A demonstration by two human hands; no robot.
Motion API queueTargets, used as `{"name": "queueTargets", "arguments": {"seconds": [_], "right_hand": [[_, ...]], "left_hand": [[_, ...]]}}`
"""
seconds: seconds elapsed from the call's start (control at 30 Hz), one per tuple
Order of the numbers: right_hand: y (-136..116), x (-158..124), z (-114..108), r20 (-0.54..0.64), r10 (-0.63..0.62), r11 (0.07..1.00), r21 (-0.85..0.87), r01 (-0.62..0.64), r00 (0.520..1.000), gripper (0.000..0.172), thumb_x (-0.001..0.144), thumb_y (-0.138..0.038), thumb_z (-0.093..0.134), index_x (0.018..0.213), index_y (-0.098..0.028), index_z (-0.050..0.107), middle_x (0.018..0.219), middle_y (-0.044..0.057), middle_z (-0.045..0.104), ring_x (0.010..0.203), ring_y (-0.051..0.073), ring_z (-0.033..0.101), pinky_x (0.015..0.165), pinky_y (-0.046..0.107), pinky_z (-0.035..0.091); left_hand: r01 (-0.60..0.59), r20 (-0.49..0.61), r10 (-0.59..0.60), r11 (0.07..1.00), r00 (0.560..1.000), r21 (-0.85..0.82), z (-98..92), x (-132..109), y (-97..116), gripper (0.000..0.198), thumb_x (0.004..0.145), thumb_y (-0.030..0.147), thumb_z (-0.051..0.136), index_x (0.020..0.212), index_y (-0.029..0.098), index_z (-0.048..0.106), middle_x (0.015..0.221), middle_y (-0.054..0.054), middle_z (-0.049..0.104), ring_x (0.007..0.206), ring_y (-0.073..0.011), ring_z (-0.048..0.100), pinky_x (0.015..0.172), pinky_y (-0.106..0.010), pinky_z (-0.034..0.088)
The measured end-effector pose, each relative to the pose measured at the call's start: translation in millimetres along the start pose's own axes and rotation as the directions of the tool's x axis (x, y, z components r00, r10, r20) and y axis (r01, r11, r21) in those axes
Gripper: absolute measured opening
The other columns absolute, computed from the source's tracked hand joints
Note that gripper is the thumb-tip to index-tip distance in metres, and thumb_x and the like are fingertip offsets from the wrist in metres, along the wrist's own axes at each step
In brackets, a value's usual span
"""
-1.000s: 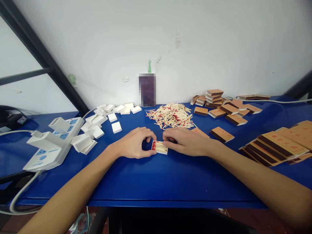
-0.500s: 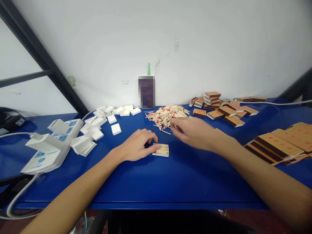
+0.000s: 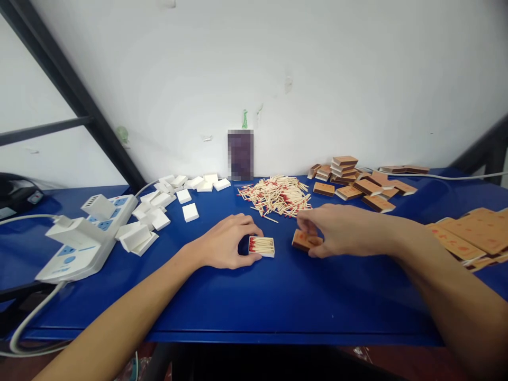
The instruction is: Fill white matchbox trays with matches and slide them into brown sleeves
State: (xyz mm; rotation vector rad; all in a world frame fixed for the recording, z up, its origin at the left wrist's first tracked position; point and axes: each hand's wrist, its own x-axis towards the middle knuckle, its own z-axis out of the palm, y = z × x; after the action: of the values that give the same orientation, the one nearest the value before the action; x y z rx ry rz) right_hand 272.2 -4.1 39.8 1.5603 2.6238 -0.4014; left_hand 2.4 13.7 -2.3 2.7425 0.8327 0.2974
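A small white matchbox tray (image 3: 262, 253) lies on the blue table with a row of red-tipped matches (image 3: 261, 244) inside. My left hand (image 3: 228, 241) grips its left end, the thumb at the near side and the index finger at the far side. To the right of the tray, my right hand (image 3: 337, 230) has its thumb and fingers around a brown matchbox sleeve (image 3: 300, 241), which they partly cover. The sleeve sits apart from the tray. Just beyond both hands spreads a heap of loose matches (image 3: 278, 194).
Several empty white trays (image 3: 159, 200) lie at the back left, beside a white power strip (image 3: 91, 238) with plugs and cables. Brown sleeves (image 3: 367, 186) are piled at the back right. Flat printed cardboard (image 3: 472, 233) lies at the right. A pixelated dark panel (image 3: 241, 156) stands against the wall.
My right hand has come away from the match heap, nearer and to the right, and is now on a sleeve. My left thumb has shifted from over the matches to the tray's near side.
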Motion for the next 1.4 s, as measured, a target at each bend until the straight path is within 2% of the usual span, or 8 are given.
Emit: {"name": "queueTargets", "arguments": {"seconds": [0.1, 0.2, 0.3, 0.4, 0.6, 0.87, 1.03, 1.4], "right_hand": [[-12.8, -1.2, -0.2, 0.029, -0.117, 0.989, 0.098, 0.114, 0.993, 0.028, 0.069, -0.031, 0.071, 0.091, -0.026, 0.056, 0.078, 0.001, 0.065, 0.065, 0.021, 0.06, 0.052, 0.029, 0.037], [-15.9, 5.6, 7.1, -0.028, -0.145, 0.981, 0.129, 0.147, 0.989, 0.04, 0.073, -0.03, 0.069, 0.111, -0.025, 0.055, 0.09, 0.004, 0.068, 0.073, 0.022, 0.062, 0.058, 0.03, 0.041], [-11.4, 16.6, 16.7, -0.099, -0.172, 0.976, 0.115, 0.183, 0.98, 0.042, 0.077, -0.031, 0.067, 0.116, -0.021, 0.056, 0.108, 0.009, 0.067, 0.09, 0.025, 0.063, 0.07, 0.032, 0.045], [-5.2, 25.0, 21.8, -0.132, -0.182, 0.974, 0.113, 0.197, 0.975, 0.039, 0.079, -0.035, 0.065, 0.114, -0.019, 0.059, 0.106, 0.01, 0.065, 0.091, 0.025, 0.061, 0.074, 0.033, 0.045], [-0.7, 27.9, 19.8, -0.157, -0.2, 0.96, 0.164, 0.225, 0.967, 0.029, 0.077, -0.034, 0.067, 0.101, -0.018, 0.063, 0.091, 0.007, 0.063, 0.075, 0.019, 0.056, 0.064, 0.03, 0.042], [3.2, 28.7, 20.7, -0.154, -0.227, 0.945, 0.202, 0.256, 0.961, 0.027, 0.076, -0.033, 0.068, 0.098, -0.021, 0.061, 0.087, 0.004, 0.062, 0.069, 0.017, 0.054, 0.06, 0.028, 0.04], [3.1, 27.9, 19.9, -0.119, -0.21, 0.954, 0.193, 0.23, 0.971, 0.03, 0.076, -0.035, 0.068, 0.101, -0.021, 0.06, 0.088, 0.004, 0.063, 0.071, 0.018, 0.055, 0.06, 0.029, 0.039], [-0.7, 23.1, 11.6, -0.099, -0.198, 0.955, 0.205, 0.215, 0.975, 0.028, 0.075, -0.032, 0.068, 0.099, -0.02, 0.061, 0.084, 0.003, 0.063, 0.068, 0.017, 0.055, 0.059, 0.028, 0.037]], "left_hand": [[0.011, -0.032, -0.011, 1.0, 0.999, 0.001, 2.1, 1.6, -1.7, 0.035, 0.086, 0.043, 0.062, 0.111, 0.019, 0.065, 0.103, -0.007, 0.062, 0.097, -0.0233, 0.057, 0.089, -0.039, 0.044], [0.02, -0.066, -0.019, 1.0, 0.998, 0.005, 3.1, 2.5, -4.7, 0.036, 0.087, 0.04, 0.062, 0.117, 0.019, 0.064, 0.104, -0.007, 0.065, 0.097, -0.0234, 0.058, 0.089, -0.039, 0.045], [0.004, -0.092, -0.002, 1.0, 0.996, 0.022, 3.1, 2.1, -8.7, 0.043, 0.093, 0.04, 0.058, 0.131, 0.021, 0.057, 0.106, -0.008, 0.066, 0.095, -0.0227, 0.059, 0.087, -0.038, 0.047], [-0.055, -0.063, 0.06, 0.995, 0.996, 0.078, 2.2, 0.9, -12.3, 0.04, 0.099, 0.037, 0.047, 0.137, 0.025, 0.053, 0.109, -0.008, 0.063, 0.096, -0.0218, 0.059, 0.087, -0.037, 0.046], [-0.106, -0.03, 0.114, 0.973, 0.993, 0.207, 0.8, 0.3, -13.6, 0.038, 0.103, 0.034, 0.036, 0.133, 0.025, 0.058, 0.113, -0.01, 0.062, 0.095, -0.0225, 0.058, 0.085, -0.038, 0.045], [-0.099, -0.034, 0.111, 0.965, 0.993, 0.243, 3.2, 0.5, -13.6, 0.044, 0.102, 0.037, 0.042, 0.143, 0.022, 0.045, 0.114, -0.01, 0.063, 0.098, -0.0233, 0.059, 0.088, -0.039, 0.045], [-0.104, -0.031, 0.114, 0.968, 0.993, 0.227, 4.7, 1.0, -13.8, 0.041, 0.101, 0.038, 0.043, 0.134, 0.017, 0.054, 0.115, -0.012, 0.063, 0.102, -0.024, 0.059, 0.09, -0.039, 0.045], [-0.166, 0.002, 0.173, 0.945, 0.985, 0.283, -0.8, 1.3, -10.4, 0.047, 0.1, 0.049, 0.039, 0.133, 0.02, 0.056, 0.111, -0.01, 0.067, 0.095, -0.0221, 0.062, 0.084, -0.036, 0.044]]}}
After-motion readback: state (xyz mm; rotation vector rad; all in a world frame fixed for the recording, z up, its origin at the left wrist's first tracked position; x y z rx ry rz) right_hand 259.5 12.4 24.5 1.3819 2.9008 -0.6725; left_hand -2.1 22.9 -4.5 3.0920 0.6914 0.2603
